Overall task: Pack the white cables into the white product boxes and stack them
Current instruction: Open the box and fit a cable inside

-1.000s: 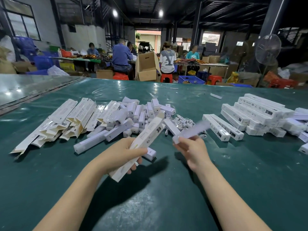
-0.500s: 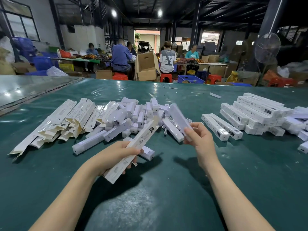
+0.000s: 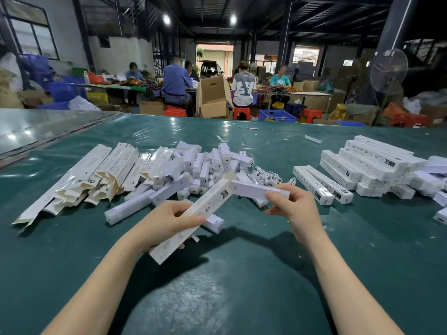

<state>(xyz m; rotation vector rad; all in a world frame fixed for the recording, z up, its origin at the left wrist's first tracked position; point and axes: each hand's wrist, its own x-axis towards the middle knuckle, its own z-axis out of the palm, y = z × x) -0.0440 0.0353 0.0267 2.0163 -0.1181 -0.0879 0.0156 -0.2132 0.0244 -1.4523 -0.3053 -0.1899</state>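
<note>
A person's left hand (image 3: 167,224) grips a long white printed cardboard product box (image 3: 205,205) slantwise above the green plastic-covered tabletop (image 3: 242,286). Fingers and thumb are wrapped round its lower half, and its open upper end points away. The right hand (image 3: 298,209) pinches a plain white oblong inner tray (image 3: 254,189) between thumb and fingertips. The tray is held level, with its left end touching the box's mouth. Whether a cable lies inside the tray cannot be told.

A small tangle of white coiled cables (image 3: 263,176) lies on the tabletop just beyond the right hand. It sits between a loose heap of short white inner pieces (image 3: 205,163) and two closed white boxes lying side by side (image 3: 323,186). Flattened white box sleeves (image 3: 101,170) fan out at far left. A stack of closed white boxes (image 3: 370,163) is piled at right. Behind, seated workers (image 3: 174,85) bend over other tables beside an open brown cardboard carton (image 3: 212,97) and a standing fan (image 3: 388,71).
</note>
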